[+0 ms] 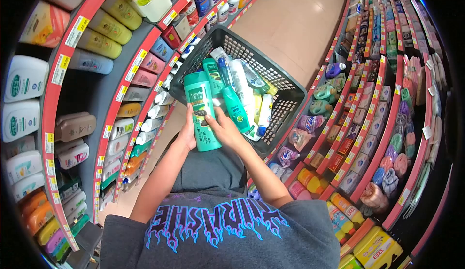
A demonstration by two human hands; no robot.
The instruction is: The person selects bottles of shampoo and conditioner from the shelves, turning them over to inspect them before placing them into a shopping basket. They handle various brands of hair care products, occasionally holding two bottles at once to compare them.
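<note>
A tall green shampoo bottle (202, 110) stands upright in front of me, held by both hands. My left hand (187, 132) wraps its left side from behind. My right hand (224, 129) grips its lower right side, thumb across the label. Just beyond it sits a black plastic shopping basket (286, 90) holding several bottles, among them a teal bottle (236, 109) and a white one (240, 80).
Red-edged shelves with shampoo and lotion bottles (111, 26) run along the left. Shelves on the right carry pouches, sponges and bottles (368, 123). A tan aisle floor (295, 17) stretches ahead between them.
</note>
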